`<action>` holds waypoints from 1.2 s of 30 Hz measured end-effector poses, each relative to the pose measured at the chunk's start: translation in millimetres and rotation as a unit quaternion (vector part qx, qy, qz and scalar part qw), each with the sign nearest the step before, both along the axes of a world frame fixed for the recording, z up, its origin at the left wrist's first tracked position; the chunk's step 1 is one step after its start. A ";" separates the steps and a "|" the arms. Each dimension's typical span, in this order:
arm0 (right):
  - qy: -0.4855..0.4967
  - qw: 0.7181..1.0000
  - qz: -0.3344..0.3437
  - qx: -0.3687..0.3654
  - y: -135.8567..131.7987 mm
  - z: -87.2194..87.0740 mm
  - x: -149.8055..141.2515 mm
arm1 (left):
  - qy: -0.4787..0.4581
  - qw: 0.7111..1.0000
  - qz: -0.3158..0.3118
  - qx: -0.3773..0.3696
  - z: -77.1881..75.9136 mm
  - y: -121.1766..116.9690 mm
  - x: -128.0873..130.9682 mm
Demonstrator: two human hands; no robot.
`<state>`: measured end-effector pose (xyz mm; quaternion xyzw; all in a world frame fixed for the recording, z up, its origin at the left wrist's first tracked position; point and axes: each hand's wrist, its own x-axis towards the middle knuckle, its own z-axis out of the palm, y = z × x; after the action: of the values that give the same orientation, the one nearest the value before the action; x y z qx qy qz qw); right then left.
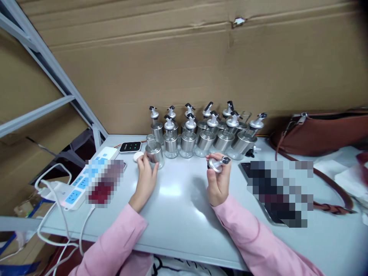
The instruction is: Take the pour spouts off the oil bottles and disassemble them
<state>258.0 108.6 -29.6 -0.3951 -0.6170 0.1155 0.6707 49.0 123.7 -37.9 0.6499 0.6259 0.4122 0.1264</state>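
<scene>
On the left of the table, my left hand point(146, 177) is closed around the lower body of a glass bottle point(154, 154) with a steel sleeve. That bottle stands upright and has no spout in its neck. A small white round object point(138, 156) lies beside the fingers. My right hand point(219, 184) is raised above the table and grips a silver pour spout point(215, 165) with a black tip, its tip turned to the right. Behind both hands stand several matching bottles point(188, 143) in two rows, most topped with silver and black spouts.
Cardboard point(178, 73) walls the back. At the left lie a white power strip point(76, 191) with cables, a blurred phone-like thing point(105, 184) and a small black-faced device point(130, 147). A dark tablet-like object point(270, 209) and a brown bag point(316, 134) are at the right.
</scene>
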 end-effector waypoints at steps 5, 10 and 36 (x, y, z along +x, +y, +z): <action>-0.026 1.000 -0.003 0.009 -3.0 1.9 -0.7 | -0.017 1.000 -0.015 -0.008 -10.4 12.6 -6.4; -0.032 0.999 -0.007 0.009 -0.9 1.5 0.7 | -0.040 0.996 -0.066 -0.036 -17.3 14.8 -12.7; -0.100 0.995 0.004 -0.016 -2.1 1.3 2.9 | 0.327 0.897 0.250 -0.164 12.0 -91.7 -106.8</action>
<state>260.9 106.4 -28.4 -0.4130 -0.6809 0.0875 0.5985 -57.8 32.0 -25.9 0.5399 0.8326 0.0866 -0.0882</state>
